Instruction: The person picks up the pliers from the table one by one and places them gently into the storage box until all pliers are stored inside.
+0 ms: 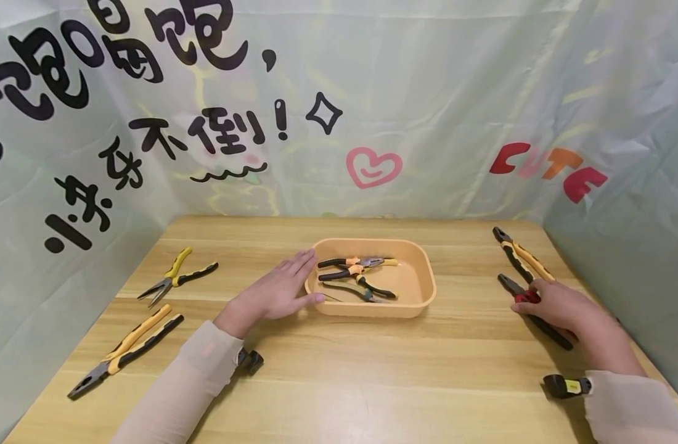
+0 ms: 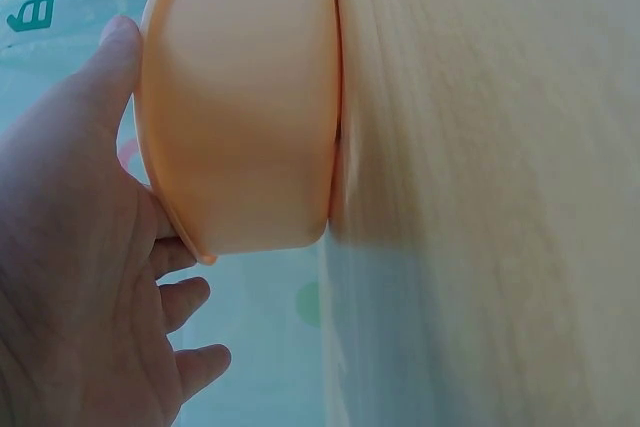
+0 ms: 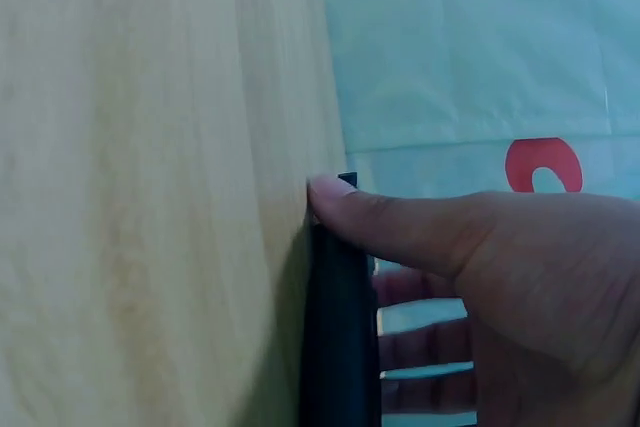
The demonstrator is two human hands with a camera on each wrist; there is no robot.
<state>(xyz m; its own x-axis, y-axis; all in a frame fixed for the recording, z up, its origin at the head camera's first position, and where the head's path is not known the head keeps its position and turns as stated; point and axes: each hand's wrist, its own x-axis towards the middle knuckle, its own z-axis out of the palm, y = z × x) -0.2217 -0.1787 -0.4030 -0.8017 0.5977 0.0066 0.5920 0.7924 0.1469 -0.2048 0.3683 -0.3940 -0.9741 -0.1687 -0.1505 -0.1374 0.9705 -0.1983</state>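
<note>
My left hand [image 1: 280, 287] rests at the left end of an orange plastic tray [image 1: 372, 311], fingers fairly straight and touching its rim. In the left wrist view the thumb and index finger lie at the rim [image 2: 150, 147], the other fingers off it. Several pliers [image 1: 367, 271] with black, yellow and dark green handles lie inside the tray. At the table's right, my right hand [image 1: 561, 305] grips red-and-black pliers [image 1: 511, 285], jaws pointing away and left. The right wrist view shows the thumb against a black handle [image 3: 340, 337]; the fingers' far side is hidden.
Yellow-and-black pliers [image 1: 530, 259] lie just beyond my right hand. On the left are long-nose pliers [image 1: 175, 274] with spread handles and larger yellow-and-black pliers [image 1: 130, 342]. The wooden table [image 1: 361, 382] meets a printed cloth wall [image 1: 444, 185] at back and sides.
</note>
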